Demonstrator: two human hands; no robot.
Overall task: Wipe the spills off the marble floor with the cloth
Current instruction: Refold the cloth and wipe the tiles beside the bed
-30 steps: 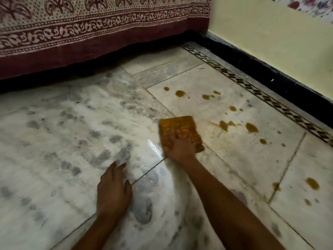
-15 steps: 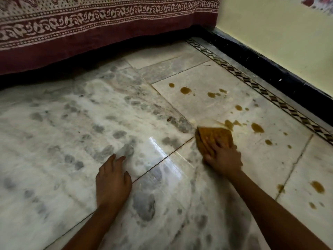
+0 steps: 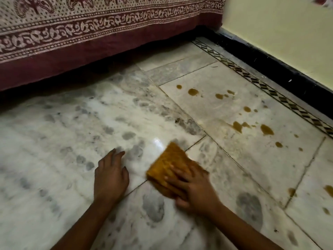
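Observation:
A folded orange-brown cloth (image 3: 170,164) lies flat on the white, grey-veined marble floor (image 3: 72,127). My right hand (image 3: 195,189) presses down on its near half, fingers spread over it and thumb at its edge. My left hand (image 3: 110,175) rests palm down on the floor just left of the cloth, holding nothing. Brown spills (image 3: 237,126) dot the tile beyond and to the right of the cloth, with more drops (image 3: 193,92) farther back and some (image 3: 328,188) at the right edge.
A maroon patterned bedsheet (image 3: 90,37) hangs down along the back, with dark shadow under it. A black skirting (image 3: 281,69) and a patterned floor border (image 3: 266,87) run along the cream wall (image 3: 288,29) on the right.
My right hand has dragged the cloth toward me and to the left, away from the spills and close to my left hand. The left hand has stayed in place.

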